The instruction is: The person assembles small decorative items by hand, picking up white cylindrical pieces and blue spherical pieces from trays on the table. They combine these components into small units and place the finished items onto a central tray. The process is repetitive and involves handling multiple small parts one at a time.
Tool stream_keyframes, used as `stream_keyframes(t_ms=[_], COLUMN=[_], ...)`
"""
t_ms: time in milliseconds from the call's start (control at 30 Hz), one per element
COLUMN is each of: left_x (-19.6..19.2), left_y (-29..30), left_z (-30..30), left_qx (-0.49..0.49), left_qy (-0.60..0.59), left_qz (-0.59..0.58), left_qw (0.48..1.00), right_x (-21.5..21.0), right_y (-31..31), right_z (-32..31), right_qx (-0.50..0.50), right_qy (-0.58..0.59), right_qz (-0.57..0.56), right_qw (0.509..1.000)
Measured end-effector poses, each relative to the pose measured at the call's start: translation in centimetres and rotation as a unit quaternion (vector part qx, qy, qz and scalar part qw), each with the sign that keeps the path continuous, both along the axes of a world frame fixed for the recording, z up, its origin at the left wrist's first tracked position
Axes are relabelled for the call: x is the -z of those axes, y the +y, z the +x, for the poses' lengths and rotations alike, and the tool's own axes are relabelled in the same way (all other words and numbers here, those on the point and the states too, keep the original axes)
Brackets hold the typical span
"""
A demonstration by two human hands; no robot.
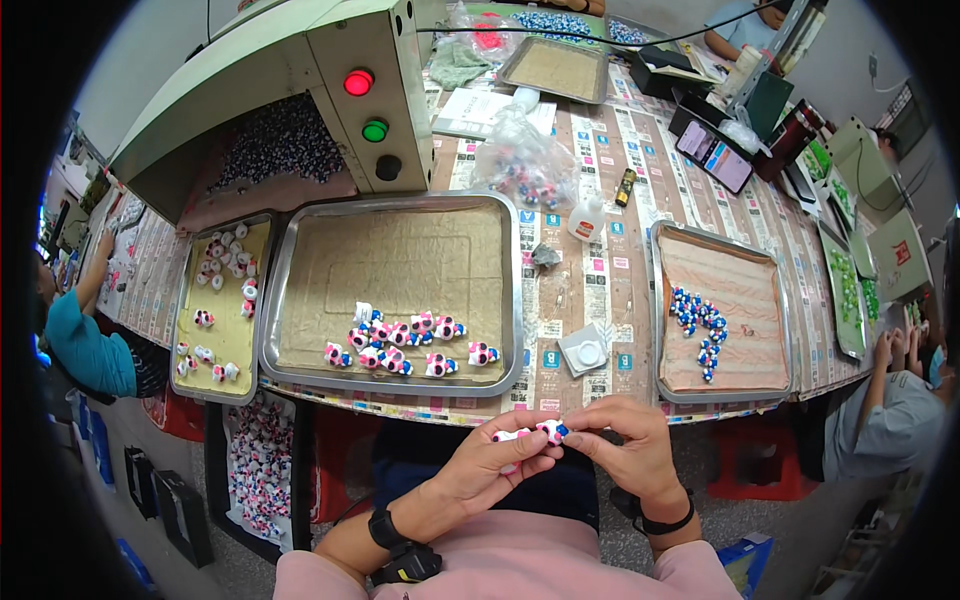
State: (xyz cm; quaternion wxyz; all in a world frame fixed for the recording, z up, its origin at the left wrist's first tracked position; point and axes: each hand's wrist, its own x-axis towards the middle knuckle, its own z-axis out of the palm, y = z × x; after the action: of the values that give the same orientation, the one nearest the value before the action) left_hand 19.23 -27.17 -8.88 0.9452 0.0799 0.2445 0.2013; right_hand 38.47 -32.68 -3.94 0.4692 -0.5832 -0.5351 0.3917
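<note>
Figurine (528, 433), a small glossy white piece with pink patches and a blue dot at one end, is sitting pinched between my two hands just below the near edge of the big metal tray (290, 300). My left hand (490, 470) is curling its fingers up under it, thumb pressing on top, so those fingers are clenching the piece. My right hand (630, 450) is arching over from the other side, fingertips (585, 428) gripping the blue-dotted end. Both wrists are bending inward, each wearing a black band, forearms rising from my pink sleeves.

Inside the tray, on its tan, wrinkled liner, a cluster of matching figurines (405, 340) is lying in a loose row near the front rim. Left of the tray, a narrower pan with a yellow liner (222, 300) is holding more white and pink pieces, scattered. Right of the tray, a small white square dish (584, 351) is resting on the patterned tabletop, and beyond it another tray (770, 300) is carrying a curved line of little blue and white beads (700, 325). Behind the tray, a pale green machine box (375, 80) is showing round red and green buttons.
</note>
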Motion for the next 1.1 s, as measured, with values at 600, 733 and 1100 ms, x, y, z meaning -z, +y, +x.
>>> stream_keyframes(t_ms=[600, 733, 1100], left_x=[-4.2, -3.3, -1.6], left_y=[6.5, 9.3, 12.4], left_z=[-2.2, -2.0, -3.4], left_qx=[0.040, 0.081, -0.030], left_qy=[0.340, 0.410, 0.479], left_qz=[0.516, 0.682, 0.753], left_qw=[0.785, 0.600, 0.451], right_x=[-0.2, 0.5, 1.2], right_y=[-0.3, -0.4, -1.6], right_z=[0.9, 0.9, 6.3], right_qx=[0.038, 0.033, 0.225], right_qy=[-0.034, -0.045, -0.208], right_qz=[0.058, 0.063, 0.096], right_qw=[0.997, 0.996, 0.947])
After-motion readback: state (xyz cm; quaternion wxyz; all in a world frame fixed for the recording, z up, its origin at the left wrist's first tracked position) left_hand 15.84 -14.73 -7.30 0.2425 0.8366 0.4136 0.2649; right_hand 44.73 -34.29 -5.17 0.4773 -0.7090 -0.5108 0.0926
